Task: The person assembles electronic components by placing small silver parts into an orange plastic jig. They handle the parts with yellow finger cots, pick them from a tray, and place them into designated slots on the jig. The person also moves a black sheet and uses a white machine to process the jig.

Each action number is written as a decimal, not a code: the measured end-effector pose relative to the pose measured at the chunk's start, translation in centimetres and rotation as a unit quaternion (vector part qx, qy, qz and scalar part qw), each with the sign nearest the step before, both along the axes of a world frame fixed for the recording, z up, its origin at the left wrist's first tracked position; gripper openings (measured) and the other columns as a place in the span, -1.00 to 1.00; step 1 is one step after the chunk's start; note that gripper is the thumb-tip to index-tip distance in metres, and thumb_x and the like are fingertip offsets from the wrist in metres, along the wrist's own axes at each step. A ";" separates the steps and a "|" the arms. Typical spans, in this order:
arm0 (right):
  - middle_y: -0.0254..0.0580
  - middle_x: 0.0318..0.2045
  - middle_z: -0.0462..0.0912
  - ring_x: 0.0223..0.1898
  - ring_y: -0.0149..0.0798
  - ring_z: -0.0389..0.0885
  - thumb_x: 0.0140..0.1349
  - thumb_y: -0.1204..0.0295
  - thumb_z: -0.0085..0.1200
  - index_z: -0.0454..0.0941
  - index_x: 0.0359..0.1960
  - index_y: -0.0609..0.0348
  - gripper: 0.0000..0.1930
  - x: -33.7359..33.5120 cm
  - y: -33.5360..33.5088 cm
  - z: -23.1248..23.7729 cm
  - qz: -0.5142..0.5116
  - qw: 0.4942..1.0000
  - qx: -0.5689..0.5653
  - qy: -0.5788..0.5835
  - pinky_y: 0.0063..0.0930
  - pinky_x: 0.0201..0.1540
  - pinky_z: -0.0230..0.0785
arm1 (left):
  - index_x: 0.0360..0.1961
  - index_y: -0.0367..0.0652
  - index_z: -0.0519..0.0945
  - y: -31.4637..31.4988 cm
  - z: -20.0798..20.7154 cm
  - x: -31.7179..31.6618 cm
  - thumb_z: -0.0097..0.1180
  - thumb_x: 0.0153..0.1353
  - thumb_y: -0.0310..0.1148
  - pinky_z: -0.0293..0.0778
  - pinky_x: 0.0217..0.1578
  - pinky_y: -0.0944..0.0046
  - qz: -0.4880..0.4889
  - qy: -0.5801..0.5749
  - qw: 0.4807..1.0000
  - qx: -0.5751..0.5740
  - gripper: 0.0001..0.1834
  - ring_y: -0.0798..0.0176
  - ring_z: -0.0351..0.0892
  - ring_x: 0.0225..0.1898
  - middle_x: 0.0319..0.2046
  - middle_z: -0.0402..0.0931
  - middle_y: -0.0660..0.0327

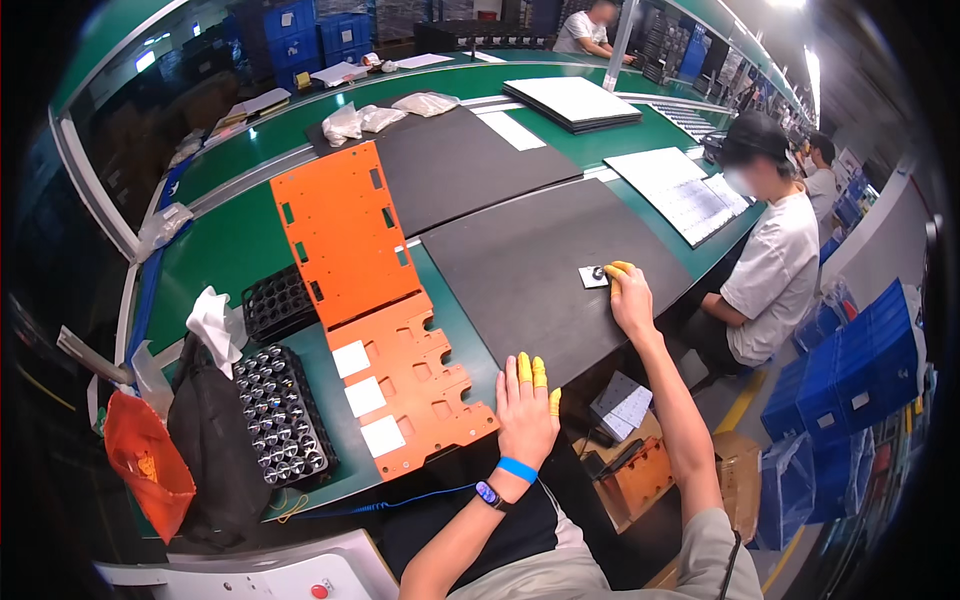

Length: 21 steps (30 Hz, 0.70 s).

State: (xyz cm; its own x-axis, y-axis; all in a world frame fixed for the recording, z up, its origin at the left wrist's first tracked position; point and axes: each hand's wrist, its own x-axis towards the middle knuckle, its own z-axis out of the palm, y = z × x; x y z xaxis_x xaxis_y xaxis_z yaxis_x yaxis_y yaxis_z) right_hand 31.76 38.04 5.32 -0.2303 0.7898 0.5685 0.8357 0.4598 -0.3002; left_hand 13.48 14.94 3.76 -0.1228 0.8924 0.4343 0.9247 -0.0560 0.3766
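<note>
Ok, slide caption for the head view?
Right hand at a small white square on the dark mat; left hand beside the lower orange panel.

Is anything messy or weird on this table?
Nothing looks clearly spilled or broken. One messy thing is the crumpled white sheet on the left, beside the black tray: it's all bunched up, while the tray has neat rows. I can't tell if it's cloth or plastic. Nothing looks odd by the right hand.

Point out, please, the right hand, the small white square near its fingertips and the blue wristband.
Right hand (631, 300): head view, back of the hand.
Small white square (588, 280): head view, its bare left part.
Blue wristband (517, 469): head view, middle of the band.
</note>
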 end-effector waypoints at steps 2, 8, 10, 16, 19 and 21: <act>-0.04 0.02 0.63 0.09 0.02 0.53 0.31 0.52 0.02 0.66 -0.06 0.26 -0.76 0.0 -0.2 -0.3 -0.007 0.998 -0.032 0.052 -0.17 0.18 0.38 | 0.27 -0.36 0.45 -0.1 0.3 0.0 0.10 0.34 -0.17 0.12 0.42 -0.10 0.000 -0.002 1.000 -0.001 -0.41 -0.15 0.19 0.42 0.29 0.36 -0.13; -0.05 -0.15 0.61 -0.02 0.03 0.54 0.14 0.23 0.35 0.59 -0.14 0.27 -0.61 -2.4 -0.2 0.4 -0.049 0.996 -0.041 0.066 -0.15 0.08 0.40 | 0.27 -0.37 0.45 0.1 0.6 -0.1 0.12 0.31 -0.19 0.14 0.41 -0.12 0.002 0.002 1.000 -0.009 -0.41 -0.16 0.21 0.41 0.27 0.37 -0.15; -0.06 -0.20 0.58 -0.07 0.03 0.53 0.12 0.25 0.37 0.58 -0.19 0.26 -0.63 -2.6 0.6 0.7 -0.061 0.995 -0.046 0.060 -0.12 0.06 0.40 | 0.26 -0.38 0.45 0.2 0.8 -0.1 0.15 0.29 -0.21 0.14 0.41 -0.12 -0.004 -0.007 1.000 -0.013 -0.40 -0.18 0.21 0.41 0.27 0.37 -0.16; -0.14 -0.22 0.56 -0.10 -0.04 0.51 0.02 0.11 0.44 0.58 -0.29 0.20 -0.57 -1.4 8.4 0.4 -0.125 0.989 0.038 -0.070 -0.16 -0.05 0.34 | 0.27 -0.37 0.44 0.1 1.4 -0.4 0.17 0.27 -0.23 0.16 0.40 -0.13 -0.009 -0.022 0.999 -0.036 -0.39 -0.18 0.22 0.41 0.28 0.36 -0.15; -0.11 -0.16 0.59 -0.05 -0.01 0.52 0.07 0.13 0.41 0.60 -0.26 0.22 -0.58 -1.2 13.0 -0.2 -0.137 0.990 -0.010 -0.040 -0.13 -0.01 0.35 | 0.27 -0.36 0.44 0.3 1.7 -0.4 0.19 0.26 -0.21 0.16 0.39 -0.14 -0.007 -0.027 0.999 -0.042 -0.38 -0.18 0.22 0.41 0.29 0.35 -0.14; -0.09 -0.13 0.59 -0.01 0.00 0.52 0.12 0.17 0.39 0.62 -0.22 0.22 -0.61 -1.2 15.7 -1.2 -0.155 0.988 -0.017 -0.006 -0.12 0.03 0.35 | 0.27 -0.35 0.44 0.3 1.6 -0.3 0.20 0.25 -0.21 0.17 0.39 -0.15 -0.008 -0.033 0.998 -0.047 -0.37 -0.19 0.22 0.40 0.29 0.34 -0.13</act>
State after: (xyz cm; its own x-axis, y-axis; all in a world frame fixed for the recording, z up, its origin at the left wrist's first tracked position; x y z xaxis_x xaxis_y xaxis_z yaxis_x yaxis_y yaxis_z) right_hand 30.59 53.79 4.17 0.0189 0.8415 0.5399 0.9380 0.1720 -0.3009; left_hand 13.15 15.29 5.32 -0.1327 0.9306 0.3410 0.8973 -0.0334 0.4402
